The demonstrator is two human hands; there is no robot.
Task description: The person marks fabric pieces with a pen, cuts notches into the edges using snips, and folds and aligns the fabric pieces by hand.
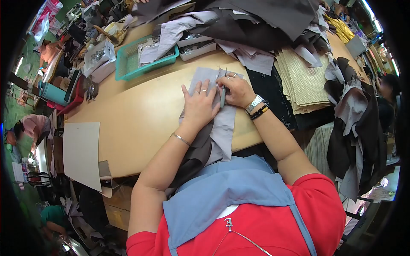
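Light grey cloth [224, 128] lies on the wooden table in front of me, with a dark grey piece [198, 147] beside it hanging over the front edge toward my lap. My left hand [199, 102] rests flat on the cloth, fingers spread and pressing down. Just to its right, my right hand [237, 89] is closed around a slim grey pointed tool [223, 98]. Its thin tip points away from me; its exact kind is too small to make out. The tool is over the cloth, close to my left fingertips.
A teal plastic basket [124, 64] and white boxes of small metal parts [196, 48] stand at the back. Dark fabric [265, 21] is heaped behind them. Woven sheets [301, 81] are stacked at right, white card [81, 149] at left. Other people work nearby.
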